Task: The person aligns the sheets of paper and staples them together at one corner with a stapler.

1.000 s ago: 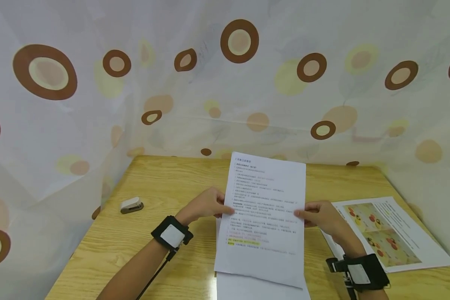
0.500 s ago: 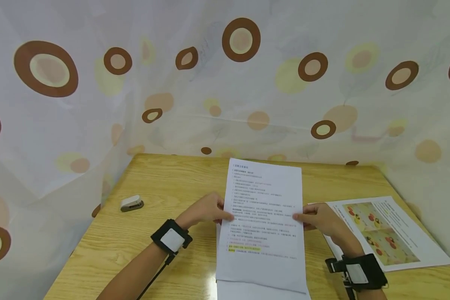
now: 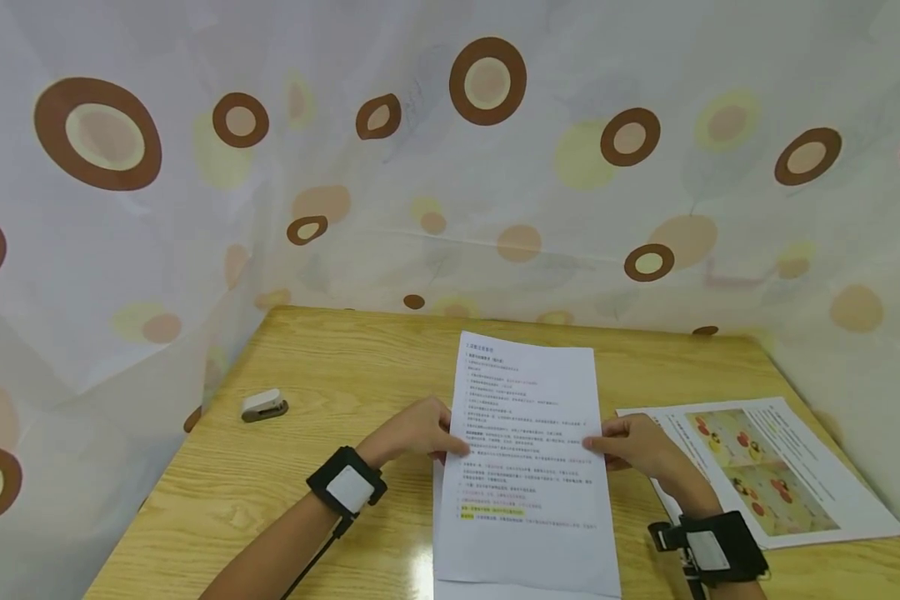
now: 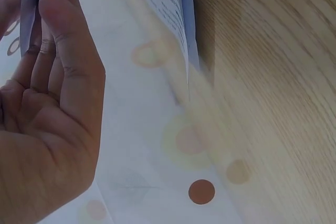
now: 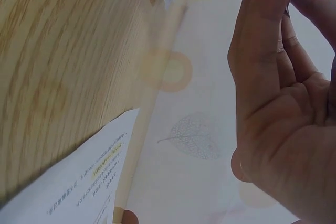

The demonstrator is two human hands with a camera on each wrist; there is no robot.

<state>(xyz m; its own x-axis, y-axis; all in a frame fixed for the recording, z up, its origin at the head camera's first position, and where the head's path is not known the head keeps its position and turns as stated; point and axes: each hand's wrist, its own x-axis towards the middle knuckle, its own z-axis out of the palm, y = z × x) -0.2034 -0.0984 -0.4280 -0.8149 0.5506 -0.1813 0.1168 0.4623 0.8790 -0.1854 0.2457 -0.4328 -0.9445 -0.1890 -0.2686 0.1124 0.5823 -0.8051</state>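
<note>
A printed sheet of paper (image 3: 525, 500) with lines of text and two yellow highlights is held up by both hands in the head view. My left hand (image 3: 420, 432) pinches its left edge, thumb in front and fingers behind. At the opposite edge my right hand (image 3: 640, 450) pinches it the same way. More white paper shows below the sheet's lower edge and along its left side. In the left wrist view the left hand (image 4: 58, 93) has the paper's edge between thumb and fingers. The right hand (image 5: 289, 93) grips a sliver of paper at the top of its view.
A small white and grey stapler (image 3: 264, 406) lies on the wooden table (image 3: 330, 358) at the left. To the right lies a printed page with colour photos (image 3: 765, 471), partly behind the right hand. A patterned white curtain (image 3: 390, 183) encloses the table's back and sides.
The held sheet and both hands have moved down in the head view, toward the near edge, so less of the paper beneath shows. Both hands keep their pinch. The stapler stays put.
</note>
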